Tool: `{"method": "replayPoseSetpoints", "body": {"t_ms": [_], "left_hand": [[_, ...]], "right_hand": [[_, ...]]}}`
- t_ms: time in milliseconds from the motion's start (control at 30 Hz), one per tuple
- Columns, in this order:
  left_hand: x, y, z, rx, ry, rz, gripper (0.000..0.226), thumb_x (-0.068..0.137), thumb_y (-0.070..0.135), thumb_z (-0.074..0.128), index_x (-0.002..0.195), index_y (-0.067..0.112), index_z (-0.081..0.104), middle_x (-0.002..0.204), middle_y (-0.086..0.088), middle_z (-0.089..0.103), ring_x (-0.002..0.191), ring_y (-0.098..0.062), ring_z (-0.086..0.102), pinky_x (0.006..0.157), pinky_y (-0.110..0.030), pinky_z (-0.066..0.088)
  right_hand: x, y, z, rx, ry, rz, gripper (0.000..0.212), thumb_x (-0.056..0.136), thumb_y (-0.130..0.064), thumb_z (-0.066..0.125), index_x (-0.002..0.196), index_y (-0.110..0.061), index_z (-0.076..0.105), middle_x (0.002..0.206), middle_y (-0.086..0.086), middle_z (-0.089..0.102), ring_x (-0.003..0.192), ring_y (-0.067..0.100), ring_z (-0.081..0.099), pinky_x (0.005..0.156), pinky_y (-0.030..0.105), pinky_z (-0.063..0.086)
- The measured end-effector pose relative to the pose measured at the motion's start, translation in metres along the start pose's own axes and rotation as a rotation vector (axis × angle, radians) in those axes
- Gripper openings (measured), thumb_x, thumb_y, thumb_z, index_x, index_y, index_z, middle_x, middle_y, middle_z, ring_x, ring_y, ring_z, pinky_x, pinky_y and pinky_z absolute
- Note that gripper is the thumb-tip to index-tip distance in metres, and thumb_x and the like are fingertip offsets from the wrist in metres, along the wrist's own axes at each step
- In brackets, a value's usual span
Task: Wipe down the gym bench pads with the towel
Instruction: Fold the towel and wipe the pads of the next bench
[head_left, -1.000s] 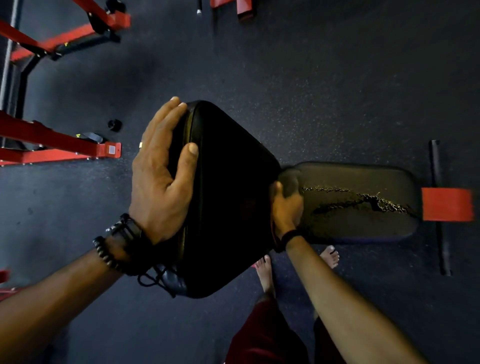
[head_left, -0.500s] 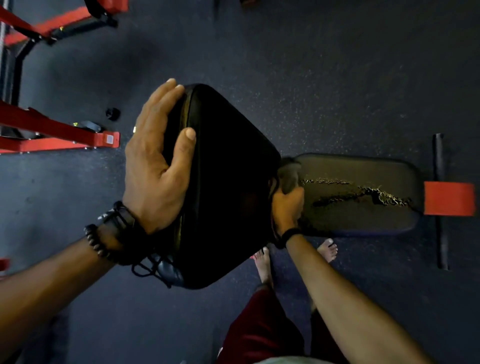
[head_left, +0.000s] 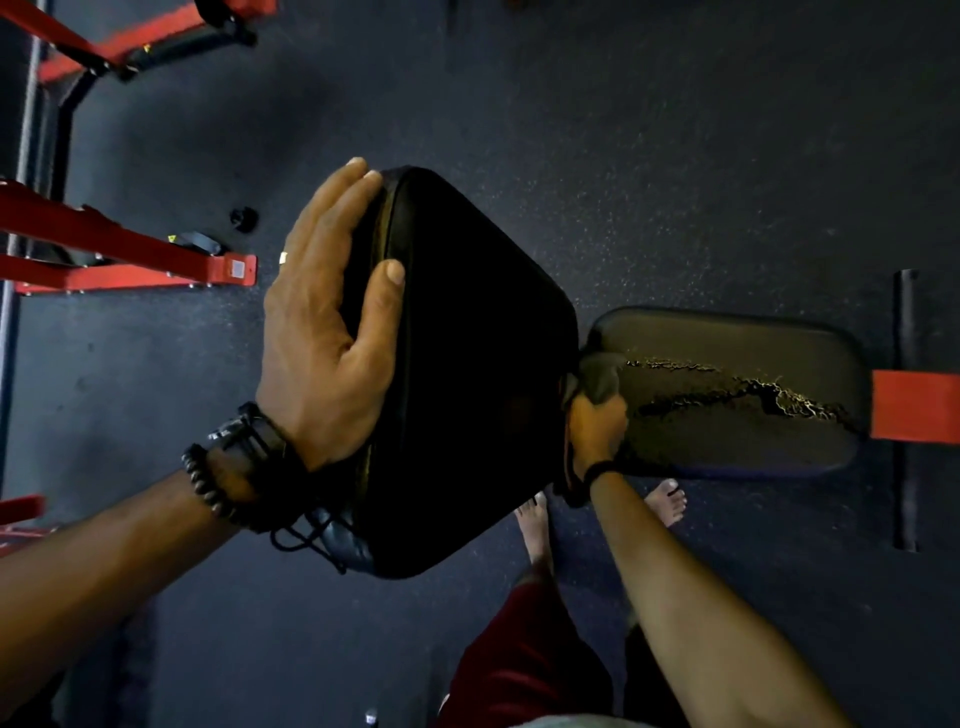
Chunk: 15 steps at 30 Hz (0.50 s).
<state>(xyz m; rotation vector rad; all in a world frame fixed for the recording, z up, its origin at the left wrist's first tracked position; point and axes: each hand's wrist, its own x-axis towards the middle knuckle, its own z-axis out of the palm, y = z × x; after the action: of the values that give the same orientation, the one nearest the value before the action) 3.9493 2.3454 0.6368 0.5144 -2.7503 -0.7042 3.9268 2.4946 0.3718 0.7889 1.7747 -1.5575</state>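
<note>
A black gym bench stands on the dark floor. Its raised back pad (head_left: 467, 374) fills the middle of the view, seen from above. My left hand (head_left: 322, 332) grips the pad's top edge, fingers over the back and thumb on the front face. The flat seat pad (head_left: 727, 436) lies to the right, its cover cracked along the middle. My right hand (head_left: 597, 423) holds a dark grey towel (head_left: 600, 379) bunched at the seam where the two pads meet.
Red steel frame rails (head_left: 119, 249) of a rack stand at the left. A red bench foot with a black crossbar (head_left: 906, 410) lies at the far right. My bare feet (head_left: 535, 525) stand just below the bench on the rubber floor.
My right hand has slid a little lower and right along the seam, and more of the towel shows above it. My left hand keeps its grip on the back pad.
</note>
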Motion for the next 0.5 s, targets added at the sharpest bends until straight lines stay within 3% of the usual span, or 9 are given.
{"method": "replayPoseSetpoints", "body": {"t_ms": [67, 133, 200, 233, 300, 367, 400, 433, 500], "left_hand": [[-0.001, 0.000, -0.001, -0.004, 0.003, 0.002, 0.046, 0.097, 0.014, 0.048, 0.140, -0.001, 0.042, 0.149, -0.015, 0.040, 0.140, -0.023, 0.037, 0.114, -0.045, 0.032], [0.002, -0.001, 0.000, -0.002, -0.002, 0.007, 0.046, 0.097, 0.013, 0.048, 0.140, -0.002, 0.043, 0.148, -0.016, 0.040, 0.139, -0.024, 0.037, 0.114, -0.045, 0.033], [0.002, -0.002, 0.001, -0.006, -0.010, 0.010, 0.046, 0.097, 0.013, 0.048, 0.139, -0.003, 0.043, 0.148, -0.017, 0.040, 0.139, -0.024, 0.037, 0.114, -0.045, 0.033], [0.001, -0.002, 0.000, -0.013, -0.002, 0.004, 0.046, 0.097, 0.013, 0.048, 0.139, -0.004, 0.043, 0.148, -0.017, 0.040, 0.140, -0.024, 0.037, 0.114, -0.045, 0.033], [-0.001, -0.001, 0.000, -0.028, 0.009, -0.002, 0.046, 0.096, 0.013, 0.048, 0.139, -0.003, 0.043, 0.149, -0.015, 0.040, 0.140, -0.023, 0.037, 0.114, -0.044, 0.033], [-0.001, -0.001, 0.000, -0.035, 0.007, -0.005, 0.046, 0.096, 0.013, 0.049, 0.140, -0.001, 0.043, 0.149, -0.014, 0.040, 0.140, -0.022, 0.037, 0.114, -0.043, 0.033], [0.000, -0.001, -0.001, -0.033, 0.004, -0.007, 0.046, 0.096, 0.014, 0.049, 0.140, -0.001, 0.043, 0.149, -0.013, 0.040, 0.140, -0.022, 0.037, 0.114, -0.044, 0.033], [0.001, -0.001, -0.001, -0.033, 0.004, -0.009, 0.046, 0.097, 0.014, 0.049, 0.140, 0.000, 0.043, 0.149, -0.013, 0.040, 0.140, -0.022, 0.037, 0.114, -0.045, 0.033], [0.000, -0.002, -0.001, -0.032, 0.007, -0.008, 0.046, 0.097, 0.013, 0.049, 0.140, -0.001, 0.043, 0.149, -0.013, 0.041, 0.139, -0.022, 0.038, 0.113, -0.046, 0.033]], "right_hand": [[-0.028, -0.040, 0.012, -0.008, -0.031, -0.148, 0.037, 0.089, -0.026, 0.071, 0.122, -0.012, 0.061, 0.117, 0.008, 0.066, 0.109, 0.022, 0.064, 0.092, 0.030, 0.051], [-0.105, -0.062, 0.004, 0.084, -0.120, -0.484, 0.041, 0.086, -0.029, 0.072, 0.119, -0.008, 0.059, 0.114, 0.011, 0.065, 0.102, 0.013, 0.065, 0.087, 0.025, 0.053], [-0.163, -0.049, -0.019, 0.052, -0.277, -0.713, 0.044, 0.085, -0.034, 0.069, 0.121, -0.011, 0.057, 0.114, 0.013, 0.061, 0.105, 0.014, 0.063, 0.087, 0.022, 0.050], [-0.176, -0.032, -0.032, -0.017, -0.341, -0.729, 0.046, 0.084, -0.038, 0.068, 0.123, -0.017, 0.056, 0.118, 0.012, 0.060, 0.109, 0.014, 0.060, 0.090, 0.023, 0.048], [-0.153, -0.003, -0.041, -0.072, -0.288, -0.576, 0.045, 0.080, -0.037, 0.067, 0.119, -0.018, 0.056, 0.114, 0.012, 0.062, 0.106, 0.013, 0.061, 0.091, 0.024, 0.050], [-0.095, 0.015, -0.030, -0.045, -0.107, -0.305, 0.027, 0.085, -0.026, 0.066, 0.108, -0.013, 0.059, 0.101, 0.012, 0.065, 0.101, 0.027, 0.064, 0.086, 0.039, 0.052], [-0.062, 0.015, -0.020, -0.058, -0.070, -0.176, 0.018, 0.091, -0.023, 0.064, 0.105, -0.013, 0.062, 0.097, 0.009, 0.067, 0.102, 0.033, 0.064, 0.082, 0.039, 0.050], [-0.029, 0.011, -0.010, -0.090, -0.048, -0.078, 0.017, 0.095, -0.024, 0.061, 0.108, -0.013, 0.064, 0.099, 0.010, 0.068, 0.105, 0.036, 0.063, 0.081, 0.035, 0.047], [0.023, -0.011, 0.009, -0.175, -0.002, -0.007, 0.036, 0.095, -0.036, 0.060, 0.118, -0.008, 0.064, 0.113, 0.019, 0.067, 0.110, 0.040, 0.062, 0.089, 0.039, 0.050]]}}
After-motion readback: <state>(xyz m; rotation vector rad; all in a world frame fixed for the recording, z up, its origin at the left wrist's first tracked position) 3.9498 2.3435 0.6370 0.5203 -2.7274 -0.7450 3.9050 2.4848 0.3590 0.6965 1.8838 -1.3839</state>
